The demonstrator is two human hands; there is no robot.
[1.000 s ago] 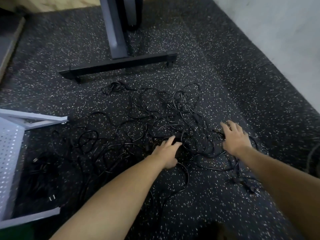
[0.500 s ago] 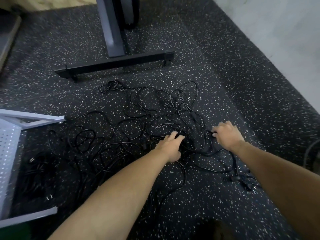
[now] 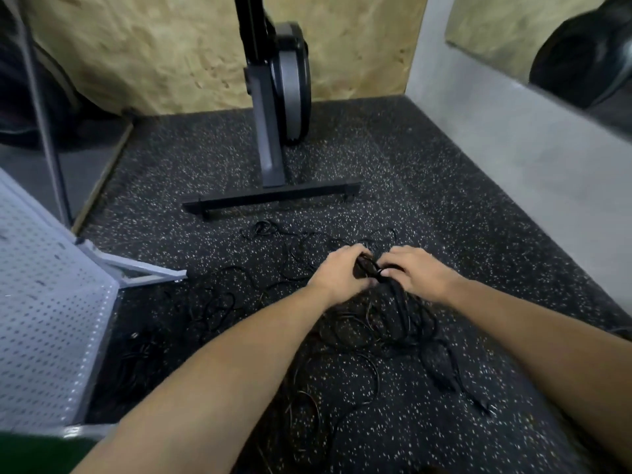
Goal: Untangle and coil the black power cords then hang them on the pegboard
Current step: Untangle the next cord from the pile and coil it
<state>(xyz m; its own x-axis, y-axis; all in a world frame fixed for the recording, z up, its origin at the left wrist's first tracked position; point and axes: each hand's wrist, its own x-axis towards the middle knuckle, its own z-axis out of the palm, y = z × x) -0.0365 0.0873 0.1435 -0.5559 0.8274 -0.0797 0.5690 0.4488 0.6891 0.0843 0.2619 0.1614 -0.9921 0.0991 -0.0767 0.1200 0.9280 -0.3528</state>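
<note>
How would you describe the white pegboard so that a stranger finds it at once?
Start from the black floor bar under the grey post. Left of it, at the picture's left edge, is the pegboard. It is the only white panel, full of small holes, unlike the black power cords near it.

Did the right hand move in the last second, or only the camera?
Yes. Against the stand's base bar, the right hand has moved left, toward the left hand; both now grip one bunch of black power cords.
</note>
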